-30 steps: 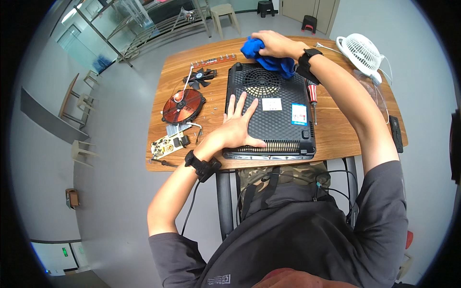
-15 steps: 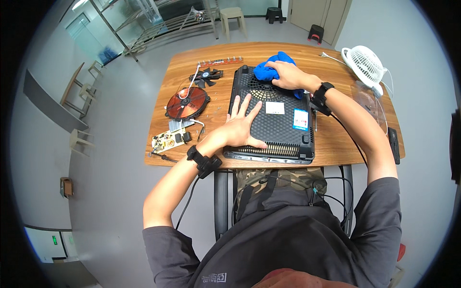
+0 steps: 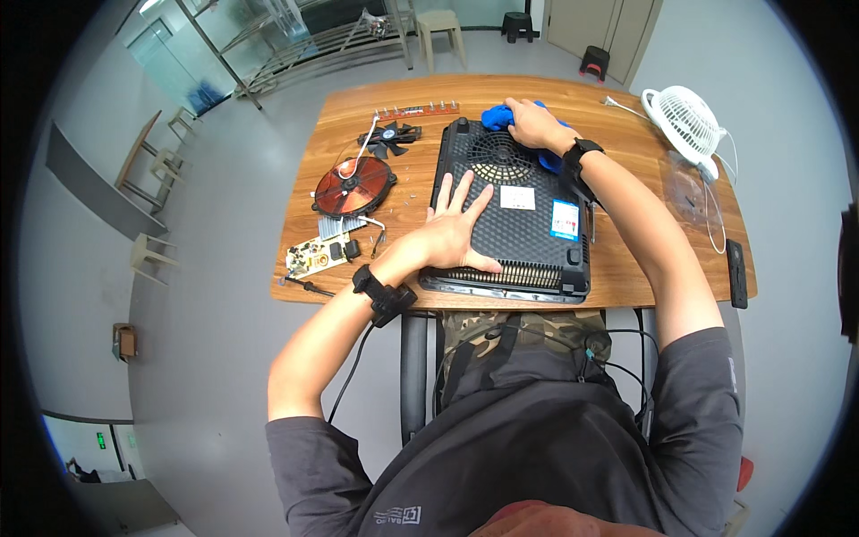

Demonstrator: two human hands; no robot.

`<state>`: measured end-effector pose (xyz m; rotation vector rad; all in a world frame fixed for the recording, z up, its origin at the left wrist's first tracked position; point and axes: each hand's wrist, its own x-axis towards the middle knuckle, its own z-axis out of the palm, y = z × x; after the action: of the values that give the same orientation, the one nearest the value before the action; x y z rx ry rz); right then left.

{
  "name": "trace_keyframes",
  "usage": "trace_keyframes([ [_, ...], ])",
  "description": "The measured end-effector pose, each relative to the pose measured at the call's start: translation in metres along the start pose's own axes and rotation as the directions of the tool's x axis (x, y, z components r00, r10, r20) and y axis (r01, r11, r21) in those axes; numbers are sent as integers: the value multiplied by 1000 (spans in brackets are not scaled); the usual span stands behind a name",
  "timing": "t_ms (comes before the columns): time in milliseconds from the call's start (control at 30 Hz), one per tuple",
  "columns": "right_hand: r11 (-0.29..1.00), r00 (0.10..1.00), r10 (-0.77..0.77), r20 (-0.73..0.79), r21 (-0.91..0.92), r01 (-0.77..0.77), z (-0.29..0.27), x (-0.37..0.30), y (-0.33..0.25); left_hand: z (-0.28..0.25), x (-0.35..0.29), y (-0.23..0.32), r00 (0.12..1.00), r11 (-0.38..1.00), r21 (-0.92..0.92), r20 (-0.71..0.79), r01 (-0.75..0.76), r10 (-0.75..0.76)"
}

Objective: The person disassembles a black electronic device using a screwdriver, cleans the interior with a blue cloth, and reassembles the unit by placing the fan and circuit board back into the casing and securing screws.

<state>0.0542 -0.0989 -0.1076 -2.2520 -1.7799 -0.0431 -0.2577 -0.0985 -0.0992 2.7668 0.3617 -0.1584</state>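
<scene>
A black plastic induction cooker housing [image 3: 514, 237] lies on the table in front of me, its round vent grille at the far end and two stickers on its textured face. My left hand [image 3: 450, 235] rests flat on its left side, fingers spread and thumb near the slotted vent. At the far right corner, my right hand [image 3: 535, 125] presses a bunched blue cloth [image 3: 497, 117] against the housing. Part of the cloth is hidden beneath the hand and wrist.
Left of the housing lie a copper coil [image 3: 355, 187], a circuit board [image 3: 315, 256], a black fan [image 3: 391, 140] and several screws. A red strip with knobs [image 3: 417, 112] is farther back. On the right are a white fan [image 3: 684, 125] and a black bar-shaped object [image 3: 736, 273].
My right hand has moved the blue cloth away from me, toward the housing's far edge, uncovering more of the round grille. The left hand keeps its place.
</scene>
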Motion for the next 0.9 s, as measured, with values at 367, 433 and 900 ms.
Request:
trace_keyframes([
  [367,998,997,-59,44,17,58,-33,-47,-28,-1,0,2,999,1000,4,19,26,-26],
  [433,997,994,-80,72,30,78,-35,-45,-19,0,0,2,1000,1000,12,2,7,-7],
  [900,965,931,154,331,152,-214,-46,19,71,2,0,-2,1000,1000,-8,-4,-11,11],
])
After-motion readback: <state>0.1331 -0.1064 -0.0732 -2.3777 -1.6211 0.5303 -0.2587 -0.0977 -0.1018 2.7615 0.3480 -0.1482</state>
